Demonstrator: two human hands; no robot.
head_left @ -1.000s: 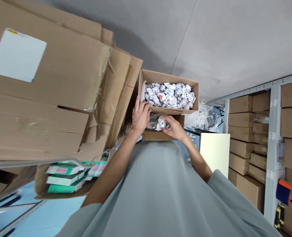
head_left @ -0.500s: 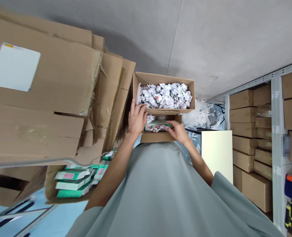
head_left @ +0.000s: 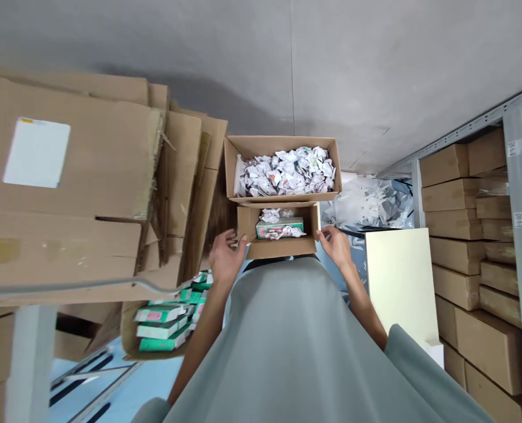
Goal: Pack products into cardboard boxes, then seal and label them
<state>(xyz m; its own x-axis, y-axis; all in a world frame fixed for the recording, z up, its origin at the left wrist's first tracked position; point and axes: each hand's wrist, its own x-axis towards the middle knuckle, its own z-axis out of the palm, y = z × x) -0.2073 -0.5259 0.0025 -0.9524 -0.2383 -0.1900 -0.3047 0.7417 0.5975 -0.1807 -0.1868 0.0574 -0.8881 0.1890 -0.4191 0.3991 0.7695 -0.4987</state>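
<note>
A small open cardboard box (head_left: 261,251) stands right in front of me. Inside it lies a green and white carton (head_left: 294,223), with crumpled paper (head_left: 270,215) behind it and more paper along its front. My left hand (head_left: 226,258) is at the box's left side, thumb apart from the curled fingers and its tip close to the box edge; it holds nothing that I can see. On the opposite side, the thumb and finger of my right hand (head_left: 335,247) meet at the box's right edge.
Behind it is a larger box (head_left: 283,198) full of crumpled paper. Flattened cardboard (head_left: 89,158) leans at left, above a box of green cartons (head_left: 161,329). To the right are a plastic bag of paper scraps (head_left: 367,202), a pale board (head_left: 402,282) and shelved boxes (head_left: 450,241).
Both hands have drawn apart from the middle. My right hand has left the green carton for the box's right edge; my left hand has come off the larger box and moved down-left.
</note>
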